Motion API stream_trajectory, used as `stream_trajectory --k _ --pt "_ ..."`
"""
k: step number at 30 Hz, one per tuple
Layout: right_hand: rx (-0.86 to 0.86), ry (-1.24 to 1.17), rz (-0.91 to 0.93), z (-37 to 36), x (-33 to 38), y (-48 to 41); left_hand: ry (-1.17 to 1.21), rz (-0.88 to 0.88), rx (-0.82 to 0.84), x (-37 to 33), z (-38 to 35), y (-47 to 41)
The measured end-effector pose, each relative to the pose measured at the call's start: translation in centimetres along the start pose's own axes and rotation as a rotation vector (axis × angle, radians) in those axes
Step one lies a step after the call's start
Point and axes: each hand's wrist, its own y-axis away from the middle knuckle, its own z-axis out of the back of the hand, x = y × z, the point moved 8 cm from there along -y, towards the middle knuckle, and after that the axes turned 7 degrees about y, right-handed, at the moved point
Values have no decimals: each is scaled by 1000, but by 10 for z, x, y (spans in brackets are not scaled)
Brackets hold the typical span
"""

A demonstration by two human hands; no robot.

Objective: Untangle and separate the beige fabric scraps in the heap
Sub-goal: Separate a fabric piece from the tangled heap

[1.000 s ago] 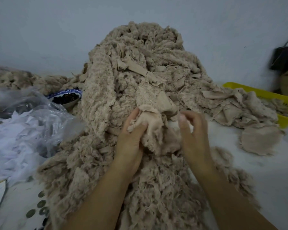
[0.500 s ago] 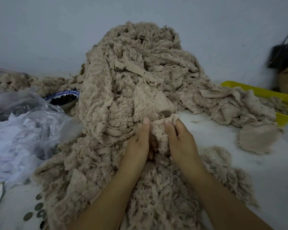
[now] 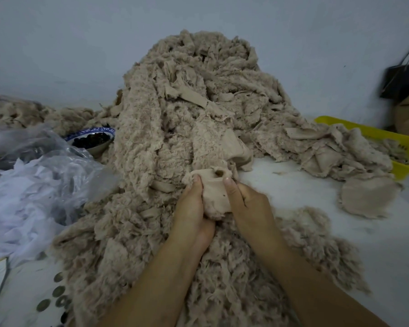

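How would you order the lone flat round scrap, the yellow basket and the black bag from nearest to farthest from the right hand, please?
From the right hand, whose fingers grip a folded scrap:
1. flat round scrap, on the table to its right.
2. yellow basket, behind that scrap, farther right.
3. black bag, at the wall, far right.

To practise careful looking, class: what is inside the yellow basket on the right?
Beige fabric scraps lie inside the yellow basket and spill out over its left end. Its floor, and anything under those scraps, is covered and cannot be seen.
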Motion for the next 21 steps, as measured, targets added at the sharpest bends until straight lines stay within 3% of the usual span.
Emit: stream_trajectory --k 8,12,16,21 --pt "-116 -91 -91 26 -22 -6 112 -75 -146 -18 25 -13" --pt "-170 -62 -60 35 -31 -12 30 -100 -42 -14 19 -12" --pt "-99 -30 44 27 -19 -10 -79 -80 119 -7 5 -5" --pt "157 -43 20 0 -21 -4 -161 -70 140 -3 1 -3"
